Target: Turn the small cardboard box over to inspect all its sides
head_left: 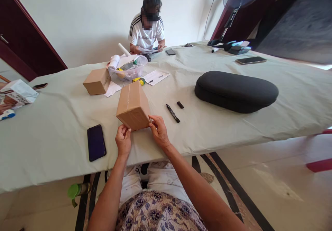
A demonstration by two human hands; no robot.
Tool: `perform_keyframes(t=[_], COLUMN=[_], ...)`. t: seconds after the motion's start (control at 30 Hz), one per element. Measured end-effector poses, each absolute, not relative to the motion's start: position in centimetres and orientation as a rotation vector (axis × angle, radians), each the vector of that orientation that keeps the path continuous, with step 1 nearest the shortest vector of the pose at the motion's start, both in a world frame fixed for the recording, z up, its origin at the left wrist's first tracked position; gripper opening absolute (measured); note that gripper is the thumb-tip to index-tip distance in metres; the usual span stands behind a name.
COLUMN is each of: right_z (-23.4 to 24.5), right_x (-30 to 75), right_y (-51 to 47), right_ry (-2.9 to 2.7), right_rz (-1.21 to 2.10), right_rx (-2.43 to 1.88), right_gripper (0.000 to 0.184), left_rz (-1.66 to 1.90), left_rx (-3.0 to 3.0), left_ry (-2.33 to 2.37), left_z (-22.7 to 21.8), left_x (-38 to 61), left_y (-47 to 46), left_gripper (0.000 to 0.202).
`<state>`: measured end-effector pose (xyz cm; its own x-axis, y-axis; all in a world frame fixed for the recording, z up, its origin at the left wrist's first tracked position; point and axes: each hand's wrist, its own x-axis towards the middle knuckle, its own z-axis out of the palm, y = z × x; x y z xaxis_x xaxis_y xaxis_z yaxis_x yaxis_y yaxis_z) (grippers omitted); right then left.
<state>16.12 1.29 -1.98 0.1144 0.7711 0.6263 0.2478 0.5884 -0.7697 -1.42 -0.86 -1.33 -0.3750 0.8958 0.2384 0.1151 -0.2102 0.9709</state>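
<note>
Nearest: patterned garment [158, 212] in the lap; both bare forearms extend forward to the table edge.

Left hand [123, 140]: partly closed, fingers curled, thumb and fingertips meeting at the lower left corner of the near face of a taped cardboard box [137, 111]. Grip is a light pinch; palm clear of the box. Right hand [159, 131]: partly closed, index finger reaching along the right edge of that same face, thumb just below it; edge pinched between them. Remaining fingers folded, partly hidden.

Box position: at the near side of the cloth-covered table [64, 127], directly ahead of the wearer, taped seam on top, set at an angle. Cannot tell whether its underside lies fully flat.

Left of the left hand, apart from it: dark phone [97, 142], lying flat. Right of the box: uncapped black marker [173, 113], its cap [180, 104] just beside. Farther right: large black case [236, 92].

Beyond the held box: second carton [96, 81], next to a filled translucent basin [129, 75]; white paper [157, 77] to the right of it.

Far side: seated co-worker [147, 34], both hands on papers.
</note>
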Motion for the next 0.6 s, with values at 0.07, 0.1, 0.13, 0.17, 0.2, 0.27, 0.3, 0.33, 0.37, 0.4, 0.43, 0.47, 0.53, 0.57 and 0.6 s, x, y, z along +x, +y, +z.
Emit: perform_keyframes(t=[0.07,0.1,0.13,0.17,0.2,0.27,0.3,0.33,0.37,0.4,0.43,0.47,0.53,0.57,0.6], right_z=[-2.2,-2.4,-2.6,-2.7,-2.9,-3.1,-3.1,-3.1,-3.1,-3.1,-3.2,-3.2,-3.3,-3.4,-3.4], right_x=[16.1,16.1,16.1,16.1,16.1,16.1,16.1,16.1,16.0,16.0,16.1,16.1,16.2,16.3,16.3], right_y=[1.5,1.7,1.8,2.0,2.2,2.4,2.4,2.5,2.5,2.4,2.4,2.4,2.4,2.4,2.4], right_ry=[-1.415,-1.389,-1.355,-1.314,-1.269,-1.182,-1.152,-1.137,-1.137,-1.145,-1.156,-1.166,-1.17,-1.168,-1.166], right_rz=[0.471,0.482,0.504,0.533,0.566,0.625,0.648,0.665,0.674,0.674,0.667,0.657,0.645,0.647,0.654], right_rx=[-0.943,-0.962,-0.987,-1.017,-1.046,-1.093,-1.104,-1.108,-1.107,-1.104,-1.102,-1.1,-1.104,-1.107,-1.111], right_gripper=[0.031,0.03,0.03,0.03,0.03,0.031,0.031,0.032,0.032,0.032,0.032,0.032,0.033,0.033,0.034], left_rz=[1.637,1.634,1.641,1.663,1.698,1.768,1.778,1.755,1.713,1.669,1.63,1.618,1.602,1.608,1.61], left_rx=[1.256,1.285,1.319,1.352,1.381,1.421,1.436,1.451,1.469,1.489,1.521,1.555,1.634,1.631,1.588], left_ry=[1.446,1.469,1.509,1.568,1.638,1.752,1.762,1.712,1.597,1.451,1.311,1.19,0.941,0.798,0.633], left_z=[-1.0,-0.9,-0.6,-0.4,0.0,0.8,1.4,2.1,2.9,3.8,5.0,6.2,9.2,10.8,12.5], left_x=[-1.3,-1.2,-1.1,-1.0,-0.8,-0.3,0.1,0.6,1.2,1.8,2.5,3.2,4.4,4.9,5.1], left_y=[-0.9,-1.1,-1.2,-1.5,-1.9,-3.1,-3.8,-4.7,-5.6,-6.6,-7.6,-8.5,-10.1,-10.8,-11.5], left_gripper=[0.03,0.031,0.031,0.029,0.027,0.024,0.024,0.024,0.023,0.021,0.018,0.013,0.007,0.008,0.011])
